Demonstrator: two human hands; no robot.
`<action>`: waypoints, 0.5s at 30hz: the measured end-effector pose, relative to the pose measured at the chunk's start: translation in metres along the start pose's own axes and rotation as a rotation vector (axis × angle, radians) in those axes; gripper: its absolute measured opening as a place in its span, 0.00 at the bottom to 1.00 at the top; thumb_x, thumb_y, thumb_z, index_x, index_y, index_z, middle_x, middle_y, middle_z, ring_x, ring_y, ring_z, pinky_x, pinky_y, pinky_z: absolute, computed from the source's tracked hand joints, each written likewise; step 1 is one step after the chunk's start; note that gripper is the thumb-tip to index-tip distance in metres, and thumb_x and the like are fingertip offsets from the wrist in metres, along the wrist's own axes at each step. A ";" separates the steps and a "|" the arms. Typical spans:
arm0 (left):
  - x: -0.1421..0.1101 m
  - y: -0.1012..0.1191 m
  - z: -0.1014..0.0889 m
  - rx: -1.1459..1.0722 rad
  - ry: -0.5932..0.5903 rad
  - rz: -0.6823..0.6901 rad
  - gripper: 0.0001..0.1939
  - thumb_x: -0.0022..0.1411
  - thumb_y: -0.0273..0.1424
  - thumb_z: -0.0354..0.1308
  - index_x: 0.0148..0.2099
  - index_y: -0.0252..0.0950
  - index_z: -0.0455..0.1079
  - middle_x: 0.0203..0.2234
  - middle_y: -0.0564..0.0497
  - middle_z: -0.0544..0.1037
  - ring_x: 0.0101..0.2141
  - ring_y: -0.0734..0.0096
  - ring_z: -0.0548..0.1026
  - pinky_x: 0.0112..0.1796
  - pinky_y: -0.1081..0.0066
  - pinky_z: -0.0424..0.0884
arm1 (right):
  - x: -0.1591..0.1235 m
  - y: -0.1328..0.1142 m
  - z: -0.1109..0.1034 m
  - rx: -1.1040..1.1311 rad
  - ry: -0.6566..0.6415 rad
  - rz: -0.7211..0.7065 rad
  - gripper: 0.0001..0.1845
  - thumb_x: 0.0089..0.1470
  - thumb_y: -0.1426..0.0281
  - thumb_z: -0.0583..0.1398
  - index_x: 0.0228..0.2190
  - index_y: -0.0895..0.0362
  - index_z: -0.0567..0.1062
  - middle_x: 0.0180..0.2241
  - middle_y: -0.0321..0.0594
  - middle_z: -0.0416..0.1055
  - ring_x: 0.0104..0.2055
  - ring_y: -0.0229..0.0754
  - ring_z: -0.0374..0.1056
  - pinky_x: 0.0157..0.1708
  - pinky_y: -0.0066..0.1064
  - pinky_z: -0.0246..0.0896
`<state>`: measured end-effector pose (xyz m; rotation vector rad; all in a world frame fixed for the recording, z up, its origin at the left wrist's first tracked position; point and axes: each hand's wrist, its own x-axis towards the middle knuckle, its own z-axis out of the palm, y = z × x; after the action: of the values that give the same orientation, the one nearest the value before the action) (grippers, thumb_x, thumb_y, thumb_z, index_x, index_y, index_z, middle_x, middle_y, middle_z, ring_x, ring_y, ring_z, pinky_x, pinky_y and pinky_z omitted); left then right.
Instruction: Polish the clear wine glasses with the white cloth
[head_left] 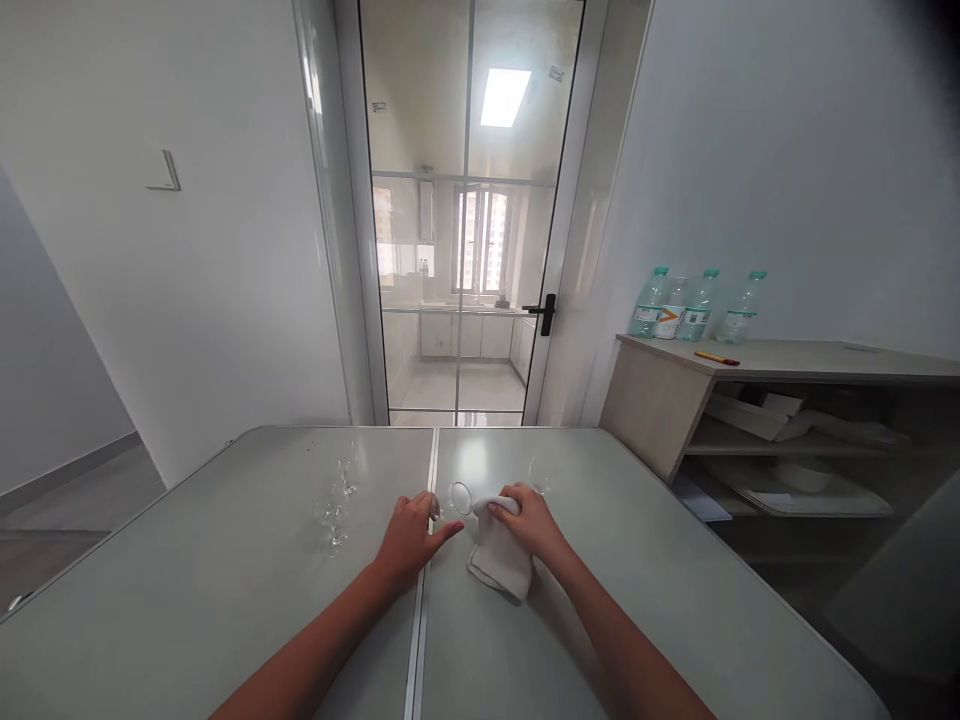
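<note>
My left hand is closed around a clear wine glass, held tilted with its rim toward my right hand. A white cloth is gripped in my right hand, and its top fold touches the glass rim while the rest hangs down to the grey table. Two more small clear glasses stand on the table to the left of my left hand. Just behind my right hand stands another glass.
A glass door with a black handle lies beyond the table's far edge. To the right stands a wooden shelf unit with several water bottles on top.
</note>
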<state>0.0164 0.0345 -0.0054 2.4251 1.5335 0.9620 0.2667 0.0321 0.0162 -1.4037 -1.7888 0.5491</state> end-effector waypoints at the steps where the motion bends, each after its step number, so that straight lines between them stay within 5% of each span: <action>1: 0.000 0.001 -0.001 0.010 0.002 0.008 0.26 0.62 0.57 0.56 0.31 0.38 0.66 0.29 0.49 0.76 0.31 0.61 0.71 0.40 0.62 0.60 | 0.000 0.000 0.000 -0.022 0.039 0.002 0.14 0.54 0.60 0.61 0.23 0.56 0.75 0.26 0.36 0.73 0.32 0.43 0.66 0.34 0.30 0.54; 8: -0.002 0.007 -0.005 -0.034 -0.101 0.031 0.24 0.55 0.57 0.62 0.35 0.42 0.68 0.20 0.53 0.75 0.24 0.61 0.70 0.35 0.64 0.60 | -0.007 -0.019 -0.004 0.153 0.311 0.043 0.21 0.59 0.52 0.58 0.30 0.56 0.79 0.26 0.38 0.74 0.30 0.44 0.66 0.30 0.30 0.56; 15: -0.006 0.004 0.000 -0.013 -0.063 -0.041 0.25 0.53 0.59 0.62 0.35 0.42 0.70 0.20 0.51 0.75 0.27 0.58 0.74 0.31 0.67 0.58 | -0.017 -0.035 0.008 0.288 0.042 -0.133 0.14 0.60 0.58 0.59 0.41 0.54 0.76 0.29 0.35 0.76 0.28 0.41 0.65 0.29 0.29 0.56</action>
<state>0.0179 0.0280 -0.0065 2.3811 1.5450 0.8764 0.2404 0.0068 0.0322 -1.0852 -1.6791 0.6714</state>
